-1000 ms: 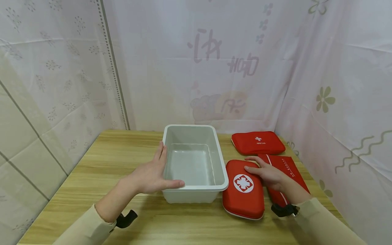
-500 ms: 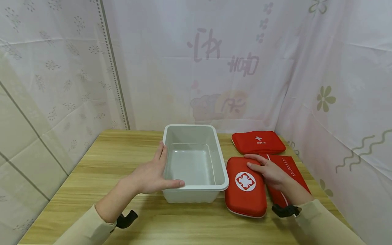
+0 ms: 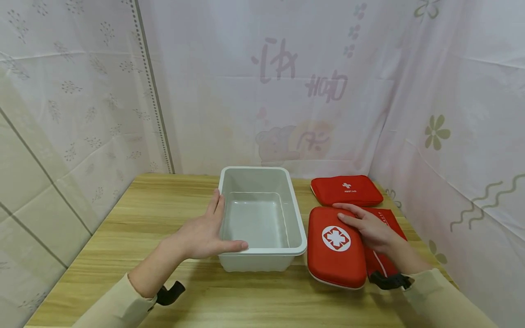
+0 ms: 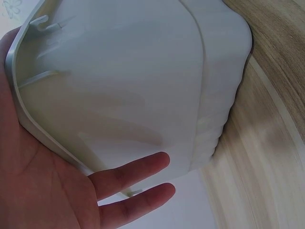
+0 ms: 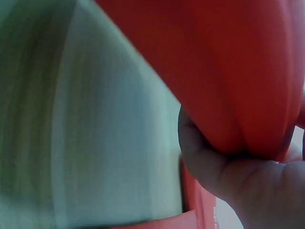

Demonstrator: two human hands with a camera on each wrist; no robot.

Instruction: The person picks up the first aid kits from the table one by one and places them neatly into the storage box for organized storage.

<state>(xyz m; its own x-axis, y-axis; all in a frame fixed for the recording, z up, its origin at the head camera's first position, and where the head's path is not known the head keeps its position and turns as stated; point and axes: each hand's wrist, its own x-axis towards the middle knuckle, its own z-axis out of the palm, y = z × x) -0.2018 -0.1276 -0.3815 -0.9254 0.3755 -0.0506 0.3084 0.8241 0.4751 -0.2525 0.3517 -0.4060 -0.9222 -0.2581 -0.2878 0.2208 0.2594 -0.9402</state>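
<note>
My right hand (image 3: 375, 232) grips the right edge of a red hard-shell first aid case (image 3: 334, 262) with a white round cross emblem. In the right wrist view the case (image 5: 224, 67) hangs above the table, with fingers curled around its edge. My left hand (image 3: 201, 234) rests against the left near corner of a light grey plastic bin (image 3: 260, 263), thumb along the near rim. Seen from the left wrist, its fingers (image 4: 131, 179) are straight beside the bin's outer wall (image 4: 133, 62). Nothing lies inside the bin.
Behind the case lies a flat red first aid pouch (image 3: 348, 191) with a white cross. A red folded pouch (image 3: 393, 223) with a white stripe lies under my right hand, partly covered. Patterned curtains (image 3: 221, 91) enclose the wooden table (image 3: 164, 200) at the back and sides.
The red case has risen off the table and shifted slightly right and back in my right hand's grip. My left hand and the bin have stayed where they were.
</note>
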